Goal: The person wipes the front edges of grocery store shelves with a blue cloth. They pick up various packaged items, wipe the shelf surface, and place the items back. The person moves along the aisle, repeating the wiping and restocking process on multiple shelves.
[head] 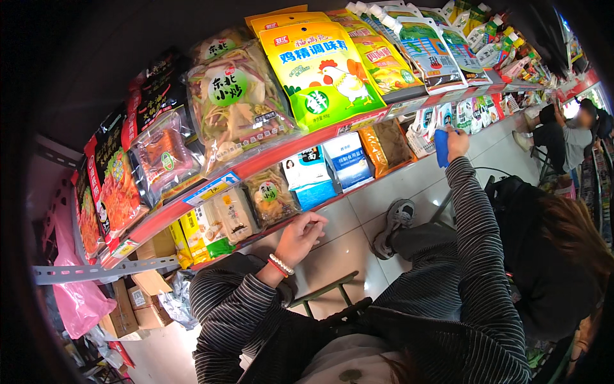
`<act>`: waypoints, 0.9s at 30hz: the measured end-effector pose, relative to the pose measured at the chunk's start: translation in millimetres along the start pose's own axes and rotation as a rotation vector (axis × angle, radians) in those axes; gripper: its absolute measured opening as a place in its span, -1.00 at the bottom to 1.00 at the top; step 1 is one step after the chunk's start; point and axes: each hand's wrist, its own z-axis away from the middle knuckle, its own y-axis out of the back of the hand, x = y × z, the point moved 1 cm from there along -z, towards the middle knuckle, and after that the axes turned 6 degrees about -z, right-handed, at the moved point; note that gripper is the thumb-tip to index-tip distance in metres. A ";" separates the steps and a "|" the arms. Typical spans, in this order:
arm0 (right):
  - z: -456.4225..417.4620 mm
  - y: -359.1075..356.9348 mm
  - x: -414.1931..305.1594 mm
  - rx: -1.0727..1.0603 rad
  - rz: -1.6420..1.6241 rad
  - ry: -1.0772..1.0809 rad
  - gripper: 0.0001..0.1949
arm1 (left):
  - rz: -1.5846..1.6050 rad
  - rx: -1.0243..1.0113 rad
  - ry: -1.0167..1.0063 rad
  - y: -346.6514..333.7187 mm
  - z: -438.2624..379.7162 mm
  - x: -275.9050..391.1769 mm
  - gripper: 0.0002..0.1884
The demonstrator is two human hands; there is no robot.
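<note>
My right hand (459, 142) is stretched out at the lower shelf's far end, gripping a folded blue cloth (442, 148). White pouches (424, 124) stand on the shelf just beside it. In front of my lap, my left hand (301, 236) hangs in the air with loosely bent fingers and nothing visible in them. A white beaded bracelet (280, 265) and a red one circle that wrist. Nearest to it on the lower shelf are a clear bag of mixed vegetables (271, 196) and a blue-and-white flour bag (309, 180).
Above, the red-edged upper shelf (331, 132) bears yellow seasoning pouches (321, 72) and other food packets. A pink plastic bag (76, 293) hangs left, near cardboard boxes (148, 307). A folding stool frame (331, 293) shows below me. One person (542, 249) is close at right; another (571, 139) sits farther off.
</note>
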 end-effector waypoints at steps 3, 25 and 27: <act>-2.1 17.3 -5.1 0.035 -0.032 0.045 -0.61 | -0.012 0.006 -0.018 3.3 2.3 1.8 -0.80; 301.9 91.2 -206.3 -1.240 -0.698 0.210 -0.81 | -0.033 -0.165 -0.135 -3.2 12.2 -5.5 -0.48; 291.8 90.3 -208.6 -1.082 -0.872 -0.023 -0.71 | 0.245 -0.164 -0.129 0.8 11.6 -4.1 -0.47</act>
